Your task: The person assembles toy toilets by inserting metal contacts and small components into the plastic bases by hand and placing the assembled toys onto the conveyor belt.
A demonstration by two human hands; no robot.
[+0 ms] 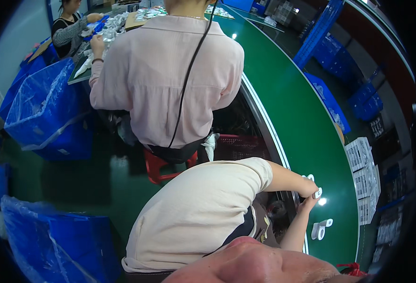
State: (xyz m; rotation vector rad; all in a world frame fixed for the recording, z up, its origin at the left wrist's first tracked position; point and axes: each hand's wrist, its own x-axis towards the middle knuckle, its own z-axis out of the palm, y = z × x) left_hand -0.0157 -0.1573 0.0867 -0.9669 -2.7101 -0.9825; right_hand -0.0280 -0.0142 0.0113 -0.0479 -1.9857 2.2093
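Both of my hands meet over the near edge of a long green conveyor-like table (283, 94). My left hand (308, 188) comes from above with bent fingers, and my right hand (309, 203) rises from below. Between their fingertips is a small white plastic piece (317, 193) with a dark mark; both hands look closed on it. Just beyond my left hand shows another white piece (310, 178), partly hidden, and I cannot tell whether it is held or lying. Closer to me on the green surface lie a white ring-shaped piece (318, 231) and a small white piece (329, 222) touching it.
A person in a pink shirt (170, 80) sits ahead on a red stool (158, 166). Another person (69, 28) handles white parts at a bench. Blue lined bins (52, 141) stand left, with another (80, 245) nearer. Stacked white trays (358, 155) stand beyond the table.
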